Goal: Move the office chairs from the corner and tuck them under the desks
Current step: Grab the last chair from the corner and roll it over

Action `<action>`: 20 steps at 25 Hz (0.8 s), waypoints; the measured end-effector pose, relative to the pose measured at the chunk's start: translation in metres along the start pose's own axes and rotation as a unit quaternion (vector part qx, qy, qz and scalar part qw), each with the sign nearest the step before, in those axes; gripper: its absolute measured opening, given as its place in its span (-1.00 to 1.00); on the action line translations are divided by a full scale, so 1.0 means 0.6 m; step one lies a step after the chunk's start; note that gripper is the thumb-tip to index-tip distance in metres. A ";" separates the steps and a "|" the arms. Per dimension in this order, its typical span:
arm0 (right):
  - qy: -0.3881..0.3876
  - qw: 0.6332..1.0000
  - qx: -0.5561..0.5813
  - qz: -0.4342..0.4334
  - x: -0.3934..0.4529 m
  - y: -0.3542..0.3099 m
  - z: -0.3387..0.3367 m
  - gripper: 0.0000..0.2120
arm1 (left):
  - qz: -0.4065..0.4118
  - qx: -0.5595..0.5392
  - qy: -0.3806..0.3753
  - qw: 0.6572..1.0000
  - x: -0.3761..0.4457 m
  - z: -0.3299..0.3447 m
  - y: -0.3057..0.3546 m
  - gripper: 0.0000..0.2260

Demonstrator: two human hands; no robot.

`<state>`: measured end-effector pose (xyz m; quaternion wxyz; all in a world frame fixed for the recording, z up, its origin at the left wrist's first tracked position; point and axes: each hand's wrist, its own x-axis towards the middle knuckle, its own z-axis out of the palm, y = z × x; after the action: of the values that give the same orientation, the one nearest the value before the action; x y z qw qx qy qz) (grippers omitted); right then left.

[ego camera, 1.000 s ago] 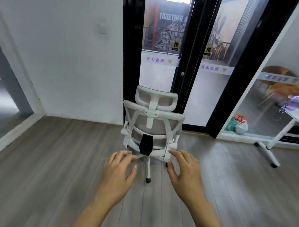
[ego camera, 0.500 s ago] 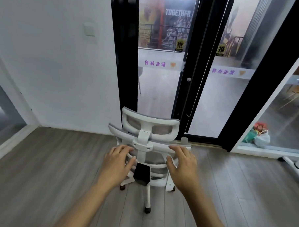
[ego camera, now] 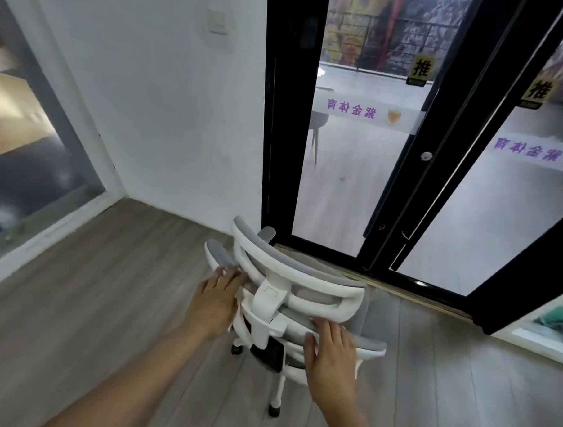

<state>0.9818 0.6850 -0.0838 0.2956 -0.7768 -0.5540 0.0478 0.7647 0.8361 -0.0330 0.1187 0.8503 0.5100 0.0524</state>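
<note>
A white office chair (ego camera: 315, 287) with grey mesh and a headrest stands with its back to me, on the wooden floor right in front of the glass doors. My left hand (ego camera: 217, 296) lies with straight fingers on the left top edge of the backrest. On the right top edge, just under the headrest, my right hand (ego camera: 330, 356) rests, thumb spread against the frame. The chair's black lumbar block and one castor show below my hands. No desk is in view.
Black-framed glass doors (ego camera: 388, 172) rise just behind the chair. A white wall (ego camera: 165, 111) with a switch meets a glass partition (ego camera: 33, 170) at the left corner. Bags (ego camera: 556, 319) lie at the right edge. Grey wooden floor (ego camera: 91, 318) spreads left and towards me.
I have come closer to the chair. Both hands moved from hovering behind the backrest to touching its top edge. The view has tilted and swung left, and the desk leg has left the frame.
</note>
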 end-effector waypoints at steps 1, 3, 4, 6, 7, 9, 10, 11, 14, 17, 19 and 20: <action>-0.008 1.000 0.013 -0.001 0.004 0.004 0.007 -0.71 | -0.013 0.007 -0.008 1.000 0.011 0.007 -0.005 -0.50; -0.008 1.000 0.027 -0.011 0.003 0.005 0.010 -0.72 | -0.017 0.022 0.001 1.000 0.019 0.018 -0.015 -0.52; -0.003 0.999 0.028 -0.020 0.002 0.005 0.008 -0.71 | -0.012 0.025 0.011 1.000 0.015 0.023 -0.021 -0.51; -0.005 0.999 0.035 -0.017 -0.001 0.009 0.003 -0.70 | 0.009 0.014 0.033 0.999 0.003 0.035 -0.032 -0.51; -0.006 0.999 0.038 -0.011 -0.007 0.016 0.004 -0.69 | 0.014 0.003 0.049 0.999 -0.008 0.040 -0.032 -0.53; 0.000 0.999 0.043 -0.027 -0.021 0.039 0.004 -0.67 | 0.010 -0.031 0.093 0.995 -0.040 0.050 -0.016 -0.59; 0.006 0.998 0.040 -0.048 -0.024 0.050 0.001 -0.65 | 0.009 -0.046 0.123 0.991 -0.058 0.056 -0.004 -0.61; 0.011 0.997 0.038 -0.066 -0.024 0.060 -0.004 -0.63 | 0.004 -0.054 0.148 0.988 -0.076 0.059 0.008 -0.62; 0.025 0.995 0.046 -0.089 -0.027 0.075 -0.019 -0.58 | -0.036 -0.060 0.183 0.981 -0.140 0.073 0.034 -0.64; 0.020 0.982 0.064 -0.178 -0.025 0.083 -0.030 -0.55 | -0.081 -0.040 0.221 0.971 -0.225 0.081 0.063 -0.66; -0.001 0.972 0.071 -0.223 -0.025 0.095 -0.026 -0.54 | -0.122 -0.019 0.224 0.967 -0.290 0.094 0.088 -0.65; -0.011 0.967 0.076 -0.244 -0.027 0.096 -0.021 -0.52 | -0.145 -0.013 0.223 0.964 -0.321 0.097 0.099 -0.64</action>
<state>1.0283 0.6537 -0.1070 0.3503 -0.5933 -0.7244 0.0243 0.7367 0.6313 -0.0680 0.0187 0.7326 0.6404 0.2297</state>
